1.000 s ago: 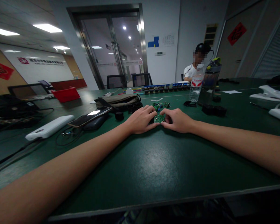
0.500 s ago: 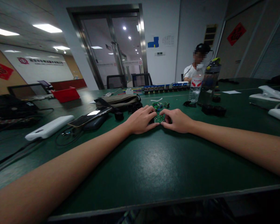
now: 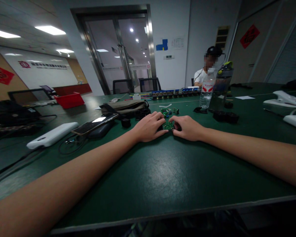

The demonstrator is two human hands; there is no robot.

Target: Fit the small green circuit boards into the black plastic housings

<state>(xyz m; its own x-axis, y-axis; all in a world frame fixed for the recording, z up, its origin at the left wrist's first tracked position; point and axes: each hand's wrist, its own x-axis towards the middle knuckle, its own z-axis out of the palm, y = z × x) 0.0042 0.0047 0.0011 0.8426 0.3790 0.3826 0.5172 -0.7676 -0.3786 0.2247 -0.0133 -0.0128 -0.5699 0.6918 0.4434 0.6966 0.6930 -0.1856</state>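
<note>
A small green circuit board [image 3: 168, 126] with light solder dots is held low over the table, between my two hands. My left hand [image 3: 150, 126] grips its left edge, thumb in front and fingers curled behind. At the opposite edge, my right hand [image 3: 187, 127] pinches the board between thumb and fingers. Just beyond the fingertips lie more green circuit boards [image 3: 166, 113] with small components, partly hidden by my hands. Another small board [image 3: 176, 111] sits to their right, and a pale strip [image 3: 165, 106] lies behind them.
On the green table [image 3: 162, 184], a phone [image 3: 96, 123], a white power bank [image 3: 53, 134] and a grey-brown bag [image 3: 128, 108] lie left. A water bottle [image 3: 207, 95], a dark tall bottle [image 3: 220, 89] and black blocks [image 3: 225, 117] stand right. A person [image 3: 207, 69] sits across the table.
My right thumb and fingers have shifted very slightly right at the board's edge. The left hand and the surrounding things look the same.
</note>
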